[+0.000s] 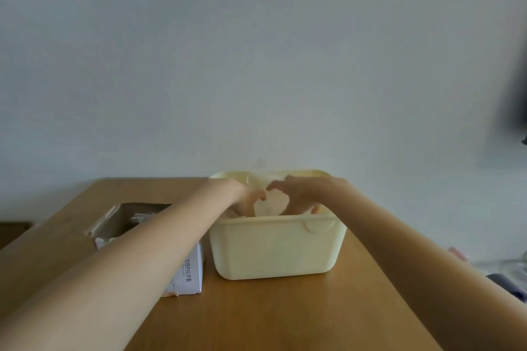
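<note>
Glove wad, thin, translucent and crumpled, lies inside the smooth pale yellow plastic bin at lower centre of the frame, between my hands and equally near both. I judge left hand and right hand pinch its top edge, fingers curled. An open cardboard glove box stands just left of the bin on the wooden counter

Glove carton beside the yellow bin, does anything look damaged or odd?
Yes. The glove carton left of the yellow bin has its top ripped wide open, ragged flaps splayed outward, contents showing.
</note>
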`<control>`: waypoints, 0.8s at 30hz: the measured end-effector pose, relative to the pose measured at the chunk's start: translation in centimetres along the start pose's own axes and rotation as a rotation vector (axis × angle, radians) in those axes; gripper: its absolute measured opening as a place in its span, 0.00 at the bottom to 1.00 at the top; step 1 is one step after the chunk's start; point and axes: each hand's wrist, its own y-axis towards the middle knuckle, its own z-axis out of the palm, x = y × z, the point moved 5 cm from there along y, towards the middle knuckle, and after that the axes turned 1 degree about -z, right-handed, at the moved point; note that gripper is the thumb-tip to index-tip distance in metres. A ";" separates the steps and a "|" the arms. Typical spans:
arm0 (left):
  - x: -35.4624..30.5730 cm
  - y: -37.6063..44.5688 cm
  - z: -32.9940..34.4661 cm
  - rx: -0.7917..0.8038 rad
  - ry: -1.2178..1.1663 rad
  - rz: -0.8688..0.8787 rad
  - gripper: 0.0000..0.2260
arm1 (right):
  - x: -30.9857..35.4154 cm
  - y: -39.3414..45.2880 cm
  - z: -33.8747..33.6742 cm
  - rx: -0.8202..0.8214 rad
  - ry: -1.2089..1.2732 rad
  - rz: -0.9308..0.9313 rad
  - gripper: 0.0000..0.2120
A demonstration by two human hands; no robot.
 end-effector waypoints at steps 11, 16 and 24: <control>0.7 0.2 1.2 0.144 -0.018 -0.007 0.23 | -3.9 2.6 2.8 0.186 -0.023 0.295 0.28; 2.2 -3.5 -2.3 -0.116 -0.469 0.201 0.18 | -1.8 0.7 0.9 0.244 -0.069 0.170 0.32; 10.0 -8.7 -2.3 -0.480 -0.829 0.193 0.04 | 9.3 -3.3 -4.6 -0.224 0.117 -0.211 0.09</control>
